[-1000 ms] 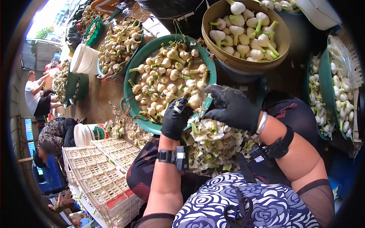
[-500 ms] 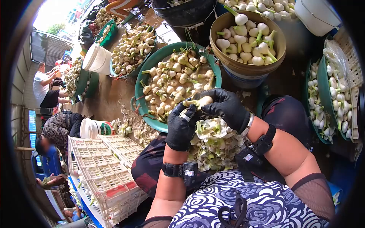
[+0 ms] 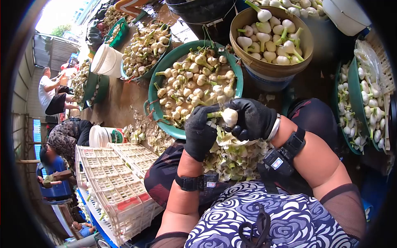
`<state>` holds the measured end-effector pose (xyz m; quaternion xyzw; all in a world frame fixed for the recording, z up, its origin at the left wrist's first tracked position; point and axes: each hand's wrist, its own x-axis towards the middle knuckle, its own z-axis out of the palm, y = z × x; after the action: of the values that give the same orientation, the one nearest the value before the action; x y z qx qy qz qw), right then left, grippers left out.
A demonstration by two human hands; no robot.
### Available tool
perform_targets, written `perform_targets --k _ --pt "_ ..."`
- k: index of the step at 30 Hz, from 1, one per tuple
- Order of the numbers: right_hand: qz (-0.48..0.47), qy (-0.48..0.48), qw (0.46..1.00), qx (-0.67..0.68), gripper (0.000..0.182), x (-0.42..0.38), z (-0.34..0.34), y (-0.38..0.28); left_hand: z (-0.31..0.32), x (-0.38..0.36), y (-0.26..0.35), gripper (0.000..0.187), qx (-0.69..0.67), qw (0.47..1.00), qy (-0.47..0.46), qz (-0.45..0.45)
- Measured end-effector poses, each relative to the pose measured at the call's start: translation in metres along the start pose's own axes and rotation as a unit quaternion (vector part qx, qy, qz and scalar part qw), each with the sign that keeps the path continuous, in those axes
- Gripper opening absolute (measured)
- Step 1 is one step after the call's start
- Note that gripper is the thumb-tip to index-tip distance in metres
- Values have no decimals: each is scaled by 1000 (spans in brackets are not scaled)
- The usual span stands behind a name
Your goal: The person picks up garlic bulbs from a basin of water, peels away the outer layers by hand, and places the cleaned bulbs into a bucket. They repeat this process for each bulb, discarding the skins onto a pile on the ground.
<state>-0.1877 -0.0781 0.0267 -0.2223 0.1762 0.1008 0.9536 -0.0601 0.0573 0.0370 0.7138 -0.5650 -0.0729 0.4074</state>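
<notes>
In black gloves, both my hands are around one garlic bulb (image 3: pixel 229 117) with a short greenish stem. My left hand (image 3: pixel 200 131) is closed on the stem side, and my right hand (image 3: pixel 253 120) has its fingers curled against the bulb's other side. Pale peels and leaf scraps (image 3: pixel 237 159) are heaped right below, between my knees. Just beyond my hands stands a green tub (image 3: pixel 153 93) of unpeeled garlic bulbs (image 3: pixel 192 82). To its right, a tan bucket (image 3: pixel 264 73) holds cleaner white bulbs (image 3: pixel 264 38).
White plastic crates (image 3: pixel 113 175) stand at my left. Green baskets (image 3: pixel 355 103) of white garlic are at the right. Farther off are a white bucket (image 3: pixel 106 62), a black bucket (image 3: pixel 202 14) and a garlic-filled tub (image 3: pixel 144 49). Other people (image 3: pixel 51 93) are at the left.
The garlic bulb has turned from lying sideways to showing its white, rounder side toward me. My left hand has shifted slightly, its fingers now folded nearer the stem.
</notes>
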Motion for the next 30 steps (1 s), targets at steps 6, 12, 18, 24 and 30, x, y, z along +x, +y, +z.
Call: perform_targets --k 6,12,18,24,30 --pt "52 2 998 43 29 -4 -17 3 20 -12 0 24 -338 914 58 -217" --pt "-199 151 951 -180 41 -9 7 1 13 0 0 23 -394 867 50 -300" --pt "-221 225 825 -469 32 -16 6 -8 13 1 -4 23 -173 972 -16 -156" --pt "-80 80 943 -313 35 -37 2 -9 16 5 5 28 -67 996 -22 -49" --pt "-157 57 957 -238 30 -31 -7 -9 18 0 17 36 -415 858 33 -299"
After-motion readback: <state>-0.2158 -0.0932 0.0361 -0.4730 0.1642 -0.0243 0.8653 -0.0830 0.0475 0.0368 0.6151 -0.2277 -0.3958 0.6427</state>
